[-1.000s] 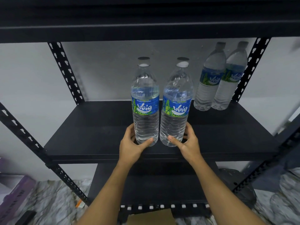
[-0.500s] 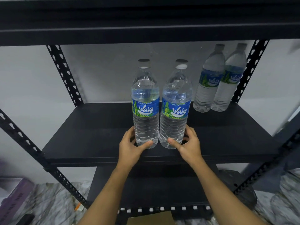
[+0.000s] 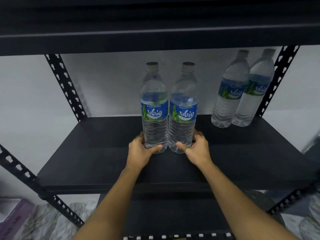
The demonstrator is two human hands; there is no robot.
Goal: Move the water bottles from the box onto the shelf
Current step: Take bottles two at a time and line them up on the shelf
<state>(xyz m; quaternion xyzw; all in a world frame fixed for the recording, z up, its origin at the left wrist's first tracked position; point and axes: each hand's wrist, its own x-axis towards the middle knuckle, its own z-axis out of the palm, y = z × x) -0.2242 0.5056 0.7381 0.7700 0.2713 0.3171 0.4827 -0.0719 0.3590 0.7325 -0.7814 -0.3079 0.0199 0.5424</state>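
Bottles (image 3: 154,118) deeper on shelf (image 3: 86,153), left grip (image 3: 138,151), right grip (image 3: 197,149) still holding

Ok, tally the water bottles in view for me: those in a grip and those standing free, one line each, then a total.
Bottles in a grip: 2 (left bottle in the left hand, right bottle in the right hand)
Bottles standing free at the back right of the shelf: 2 (inner bottle, outer bottle)
Total: 4 bottles

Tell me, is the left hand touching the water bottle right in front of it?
Touching. The head view shows the left hand curled round the base of the left bottle, with its thumb lying across the bottle's front.
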